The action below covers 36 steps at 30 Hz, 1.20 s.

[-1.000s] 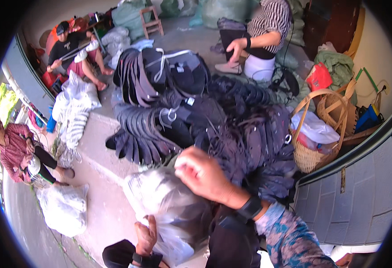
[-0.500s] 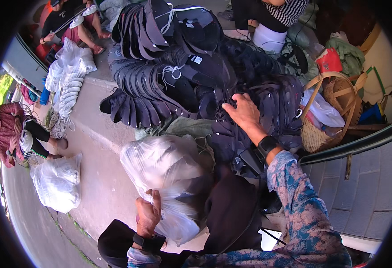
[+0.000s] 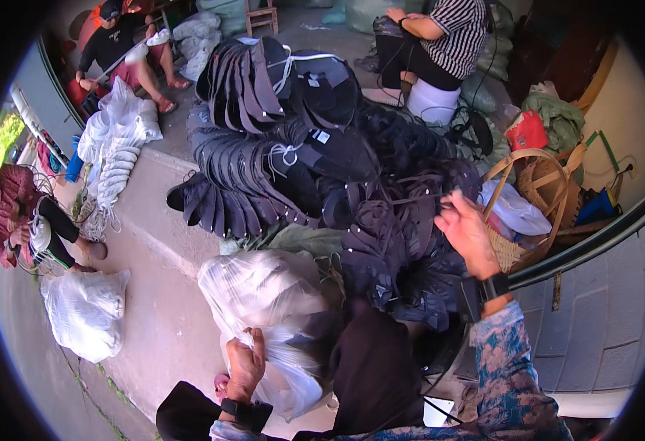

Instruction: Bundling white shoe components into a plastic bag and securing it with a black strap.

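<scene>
My left hand [image 3: 245, 370] is closed on the gathered top of a translucent white plastic bag [image 3: 260, 287], which bulges with pale and dark contents I cannot make out. My right hand [image 3: 468, 234] is raised at the right of a heap of dark shoe uppers [image 3: 403, 235], its fingers pinched together. A thin dark strap [image 3: 414, 198] runs from the heap to these fingertips. Behind, more bundles of dark uppers [image 3: 256, 173] lie stacked and fanned, with white cord [image 3: 286, 152] knotted on them.
At right stands a woven basket [image 3: 510, 250] with a tall handle, beside a red packet [image 3: 526, 131]. Another white bag [image 3: 87, 312] lies on the ground at left. A person [image 3: 25, 220] sits there; two more sit at the back. White bundles [image 3: 120, 132] lie on the step.
My right hand has moved right, away from the heap's middle, with the dark strap now stretched out to it. My left hand keeps its grip on the bag. The whole view has shifted upward.
</scene>
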Tool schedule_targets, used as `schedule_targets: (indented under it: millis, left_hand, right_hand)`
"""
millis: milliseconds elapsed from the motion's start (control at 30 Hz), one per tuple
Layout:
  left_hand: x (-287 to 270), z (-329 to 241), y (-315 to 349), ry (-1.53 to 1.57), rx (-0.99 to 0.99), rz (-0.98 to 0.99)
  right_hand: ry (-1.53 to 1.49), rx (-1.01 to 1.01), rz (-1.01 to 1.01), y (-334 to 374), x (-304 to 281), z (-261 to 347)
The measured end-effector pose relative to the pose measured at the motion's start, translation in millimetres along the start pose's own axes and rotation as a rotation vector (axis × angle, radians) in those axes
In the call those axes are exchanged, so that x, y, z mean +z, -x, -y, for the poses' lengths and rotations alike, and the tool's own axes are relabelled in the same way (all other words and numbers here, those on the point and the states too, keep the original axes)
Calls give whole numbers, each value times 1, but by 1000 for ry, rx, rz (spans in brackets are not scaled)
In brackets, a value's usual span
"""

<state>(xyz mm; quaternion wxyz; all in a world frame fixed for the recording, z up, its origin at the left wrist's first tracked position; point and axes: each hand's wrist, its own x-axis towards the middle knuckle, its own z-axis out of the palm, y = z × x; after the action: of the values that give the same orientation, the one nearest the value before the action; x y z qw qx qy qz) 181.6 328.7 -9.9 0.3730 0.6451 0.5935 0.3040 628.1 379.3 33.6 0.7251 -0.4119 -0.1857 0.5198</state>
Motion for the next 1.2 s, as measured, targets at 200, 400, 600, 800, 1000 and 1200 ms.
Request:
schedule_targets:
  millis: [200, 400, 600, 800, 1000, 1200]
  left_hand:
    - [10, -2, -3, -72, 86, -33]
    - [11, 12, -11, -74, 61, -13]
    - [13, 16, -15, -138, 215, -121]
    - [7, 5, -8, -142, 178, -96]
    - [4, -5, -1, -72, 126, -44]
    - [6, 7, -3, -62, 97, -42]
  right_hand:
    - [-115, -236, -145, 97, -42, 86]
    - [18, -428, -186, 160, -58, 121]
    - [32, -593, -358, 219, -96, 147]
    - [223, -620, -629, 271, -139, 141]
    - [1384, -198, -463, 230, -177, 64]
    - [1341, -545, -227, 49, -34, -9]
